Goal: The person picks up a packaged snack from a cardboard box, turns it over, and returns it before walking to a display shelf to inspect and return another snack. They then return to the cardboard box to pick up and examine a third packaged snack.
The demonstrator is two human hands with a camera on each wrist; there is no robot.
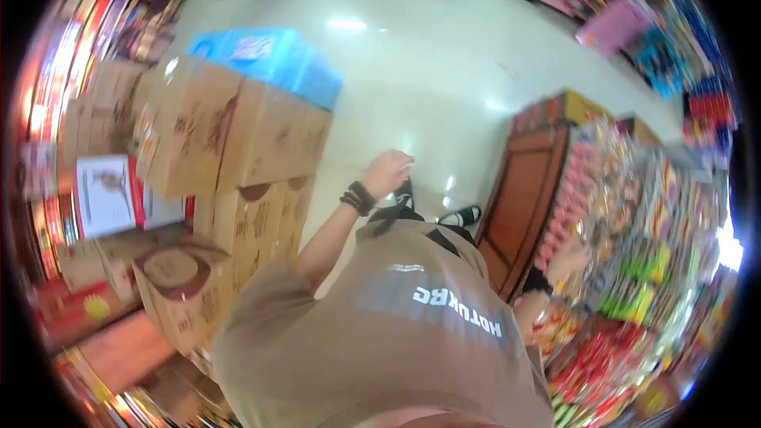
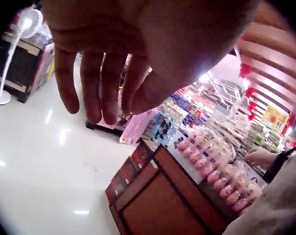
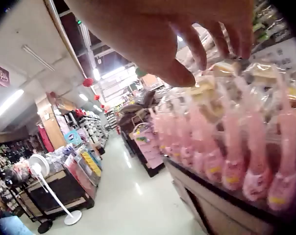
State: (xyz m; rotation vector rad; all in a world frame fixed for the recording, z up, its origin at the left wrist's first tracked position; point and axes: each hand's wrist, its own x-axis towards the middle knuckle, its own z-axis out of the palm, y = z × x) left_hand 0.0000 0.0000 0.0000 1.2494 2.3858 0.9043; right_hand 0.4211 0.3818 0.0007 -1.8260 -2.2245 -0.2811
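Observation:
My left hand point(image 1: 388, 173), with dark beaded bracelets at the wrist, hangs over the floor between stacked cartons and a display counter. In the left wrist view its fingers point(image 2: 109, 88) are loosely extended and nothing is between them. My right hand point(image 1: 569, 260) is above the counter's goods, a dark band on its wrist. Its relaxed fingers point(image 3: 193, 46) point down, fingertips right at the clear plastic packets point(image 3: 221, 78). Beside that hand, a row of pink bottle-shaped packages point(image 3: 256, 166) lines the counter's edge.
Brown cartons point(image 1: 273, 131) are stacked on the left, with a blue package point(image 1: 305, 67) on top. The wooden counter point(image 1: 519, 178) stands on the right, bearing red and green packets. A white standing fan point(image 3: 55, 191) is farther off on the shiny floor point(image 1: 428, 55).

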